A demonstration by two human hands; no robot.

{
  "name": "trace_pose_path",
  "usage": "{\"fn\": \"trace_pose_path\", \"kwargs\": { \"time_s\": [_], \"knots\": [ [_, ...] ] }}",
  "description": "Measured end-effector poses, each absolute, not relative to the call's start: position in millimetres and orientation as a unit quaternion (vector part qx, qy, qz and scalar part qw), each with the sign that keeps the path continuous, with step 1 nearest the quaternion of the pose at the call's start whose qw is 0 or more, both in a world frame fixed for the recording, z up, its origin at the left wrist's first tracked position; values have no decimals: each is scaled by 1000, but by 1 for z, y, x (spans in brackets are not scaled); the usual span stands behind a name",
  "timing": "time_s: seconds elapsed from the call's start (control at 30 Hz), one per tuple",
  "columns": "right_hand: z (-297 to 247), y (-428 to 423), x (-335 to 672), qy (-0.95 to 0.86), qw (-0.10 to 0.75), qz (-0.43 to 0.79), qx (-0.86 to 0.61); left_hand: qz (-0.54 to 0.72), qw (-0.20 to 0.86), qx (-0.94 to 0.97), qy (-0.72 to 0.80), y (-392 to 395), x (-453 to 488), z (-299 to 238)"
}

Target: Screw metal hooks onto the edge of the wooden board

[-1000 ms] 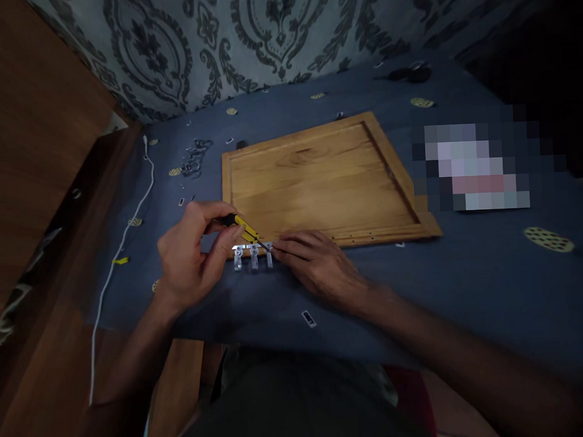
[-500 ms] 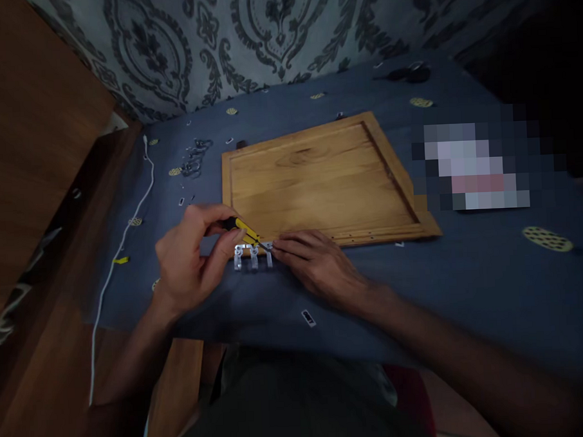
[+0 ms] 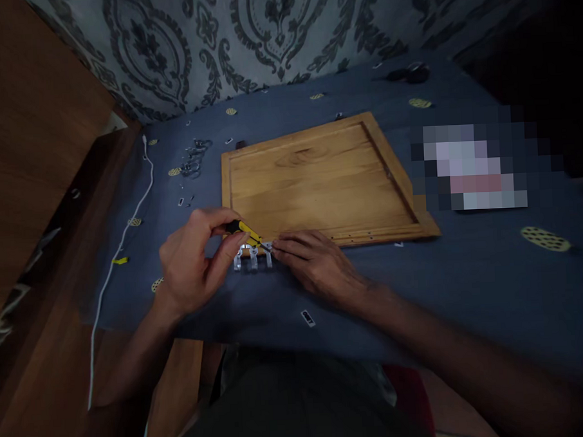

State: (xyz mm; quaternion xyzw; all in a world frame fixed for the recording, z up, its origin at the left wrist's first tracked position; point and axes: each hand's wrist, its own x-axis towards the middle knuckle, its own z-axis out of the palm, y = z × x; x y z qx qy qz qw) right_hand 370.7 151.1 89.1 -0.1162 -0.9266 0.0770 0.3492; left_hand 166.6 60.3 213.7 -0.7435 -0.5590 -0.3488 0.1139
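Observation:
My left hand (image 3: 191,261) is closed around the yellow-and-black handle of a screwdriver (image 3: 248,233), its thumb and fingers pinching it. The shaft slants down to the right, its tip close to my right fingertips. Below it a silver metal hook rail (image 3: 253,255) lies along the near edge of a framed wooden panel (image 3: 304,186), its hooks pointing towards me. My right hand (image 3: 317,262) lies palm down at the rail's right end, fingers pressed together on the rail and panel edge. Its thumb is hidden, and any screw at the tip is too small to see.
Several metal hooks (image 3: 195,158) lie on the blue patterned cloth (image 3: 373,318) left of the panel, with small parts nearer me. A white cable (image 3: 121,245) runs down the left side. A dark object (image 3: 408,75) lies at the back right; a blurred-out item (image 3: 473,165) is right of the panel.
My left hand has turned and shifted slightly to the right with the screwdriver. My right hand, the hook rail and the panel stay in place.

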Motion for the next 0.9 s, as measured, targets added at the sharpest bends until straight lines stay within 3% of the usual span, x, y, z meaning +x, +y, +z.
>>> {"fn": "trace_pose_path", "kwargs": {
  "time_s": [0.9],
  "knots": [
    [86,151,370,-929,338,80,-126,-351,119,-757,-538,56,167,214]
  ]
}}
